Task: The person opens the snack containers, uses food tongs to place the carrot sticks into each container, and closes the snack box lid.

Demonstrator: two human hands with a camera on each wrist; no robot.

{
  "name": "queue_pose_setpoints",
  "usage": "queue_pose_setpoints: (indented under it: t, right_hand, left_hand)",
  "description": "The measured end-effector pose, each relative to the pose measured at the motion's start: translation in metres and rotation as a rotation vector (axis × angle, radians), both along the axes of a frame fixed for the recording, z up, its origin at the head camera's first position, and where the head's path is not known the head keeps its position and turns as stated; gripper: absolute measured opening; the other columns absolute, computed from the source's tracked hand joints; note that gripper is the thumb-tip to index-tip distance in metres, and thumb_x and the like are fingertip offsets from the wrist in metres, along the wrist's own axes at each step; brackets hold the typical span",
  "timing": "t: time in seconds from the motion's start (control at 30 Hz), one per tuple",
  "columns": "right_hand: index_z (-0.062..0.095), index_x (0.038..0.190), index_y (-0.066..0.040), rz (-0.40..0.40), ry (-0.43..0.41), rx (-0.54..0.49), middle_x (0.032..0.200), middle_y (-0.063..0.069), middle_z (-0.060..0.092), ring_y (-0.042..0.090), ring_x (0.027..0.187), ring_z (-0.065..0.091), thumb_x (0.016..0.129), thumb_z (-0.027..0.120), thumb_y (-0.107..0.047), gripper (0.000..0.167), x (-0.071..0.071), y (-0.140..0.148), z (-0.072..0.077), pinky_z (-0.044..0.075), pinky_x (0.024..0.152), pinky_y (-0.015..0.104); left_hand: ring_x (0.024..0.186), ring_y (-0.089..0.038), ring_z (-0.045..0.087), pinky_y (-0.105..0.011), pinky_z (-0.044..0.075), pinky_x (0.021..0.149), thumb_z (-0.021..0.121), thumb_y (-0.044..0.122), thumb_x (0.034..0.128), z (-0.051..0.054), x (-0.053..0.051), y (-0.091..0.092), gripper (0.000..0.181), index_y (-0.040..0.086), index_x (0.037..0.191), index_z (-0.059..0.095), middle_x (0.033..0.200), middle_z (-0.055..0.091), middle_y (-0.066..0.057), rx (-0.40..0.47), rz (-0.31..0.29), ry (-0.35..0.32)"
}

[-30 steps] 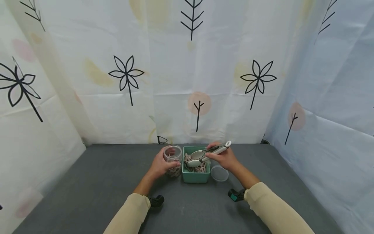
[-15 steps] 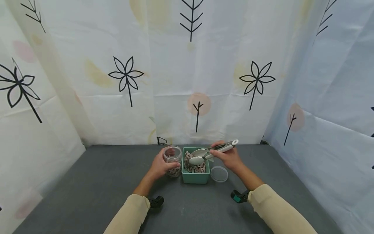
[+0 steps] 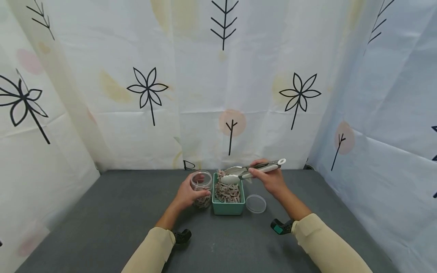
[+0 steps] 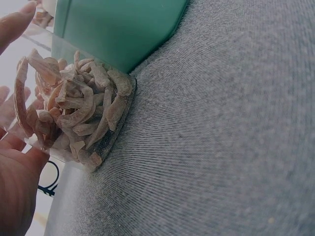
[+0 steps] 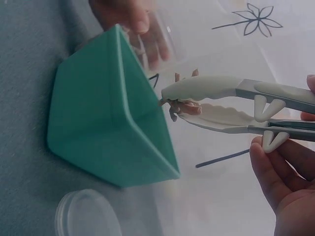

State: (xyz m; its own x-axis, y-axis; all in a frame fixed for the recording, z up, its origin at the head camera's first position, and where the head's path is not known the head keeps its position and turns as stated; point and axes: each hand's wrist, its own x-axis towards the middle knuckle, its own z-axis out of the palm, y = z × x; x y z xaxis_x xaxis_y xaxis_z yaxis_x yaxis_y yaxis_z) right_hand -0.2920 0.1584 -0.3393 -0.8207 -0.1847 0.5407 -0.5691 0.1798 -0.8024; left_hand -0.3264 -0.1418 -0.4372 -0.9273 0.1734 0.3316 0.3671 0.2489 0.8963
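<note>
My left hand [image 3: 186, 194] holds a clear open jar [image 3: 201, 182] upright on the table, thumb on the near side. In the left wrist view, curved brownish dried strips [image 4: 81, 105] fill the jar's lower part. Against the jar's right side stands a green rectangular bin [image 3: 228, 209], with more such strips [image 3: 227, 192] inside. My right hand [image 3: 271, 181] grips white-and-grey tongs [image 3: 254, 171] above the bin's far part. In the right wrist view, the tongs' heads pinch a few strips [image 5: 187, 106] just above the bin's rim.
A clear round lid [image 3: 256, 204] lies on the grey table [image 3: 218, 242], right of the bin. Behind the table hangs a white patterned curtain [image 3: 198, 94], with another curtain side [image 3: 385, 113] along the right.
My right hand has raised the tongs out of the bin's contents and shifted them right and away, strips now between the heads. The left hand and jar stay in place.
</note>
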Motion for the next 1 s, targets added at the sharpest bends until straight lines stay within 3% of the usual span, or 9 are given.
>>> queue_pose_setpoints:
  t: [0.17,0.43,0.53,0.77,1.0]
  right_hand:
    - [0.063,0.106,0.014,-0.011,0.014,-0.011,0.096,0.022,0.065,0.013,0.073,0.066,0.088,0.068,0.004,0.022,-0.015,0.002,-0.006,0.055,0.067,0.031]
    - [0.064,0.107,0.010,0.026,0.063,-0.045,0.099,0.021,0.065,0.013,0.079,0.065,0.090,0.070,-0.004,0.023,-0.021,-0.007,0.003,0.054,0.069,0.027]
    - [0.063,0.108,0.012,0.067,0.069,-0.070,0.101,0.023,0.063,0.013,0.081,0.065,0.090,0.069,-0.003,0.024,-0.021,-0.014,0.008,0.054,0.071,0.029]
    - [0.062,0.107,0.012,0.116,0.050,-0.106,0.099,0.021,0.062,0.014,0.081,0.066,0.089,0.069,0.000,0.023,-0.024,-0.031,0.011,0.055,0.072,0.032]
    - [0.062,0.107,0.012,0.143,0.005,-0.103,0.096,0.020,0.064,0.014,0.077,0.067,0.089,0.068,0.001,0.021,-0.024,-0.044,0.006,0.055,0.072,0.037]
  left_hand:
    - [0.117,-0.041,0.053,-0.052,0.045,0.092,0.083,0.003,0.0763,0.017,0.015,0.001,0.076,-0.006,0.139,0.041,0.131,0.055,-0.023,-0.018,-0.015,0.010]
    - [0.120,-0.043,0.051,-0.053,0.042,0.095,0.082,0.002,0.0769,0.020,0.018,0.002,0.076,-0.009,0.139,0.040,0.132,0.053,-0.027,-0.032,-0.027,0.000]
    - [0.120,-0.043,0.051,-0.054,0.041,0.096,0.083,0.003,0.0765,0.018,0.015,0.002,0.077,-0.010,0.139,0.040,0.132,0.054,-0.027,-0.033,-0.024,-0.002]
    - [0.121,-0.037,0.052,-0.053,0.041,0.097,0.084,0.004,0.0746,-0.007,-0.006,-0.002,0.079,-0.002,0.141,0.041,0.134,0.053,-0.025,-0.015,-0.009,0.004]
    - [0.114,-0.031,0.057,-0.049,0.045,0.093,0.087,0.018,0.0732,-0.010,-0.009,-0.004,0.084,0.001,0.141,0.041,0.126,0.059,-0.019,-0.056,0.028,0.006]
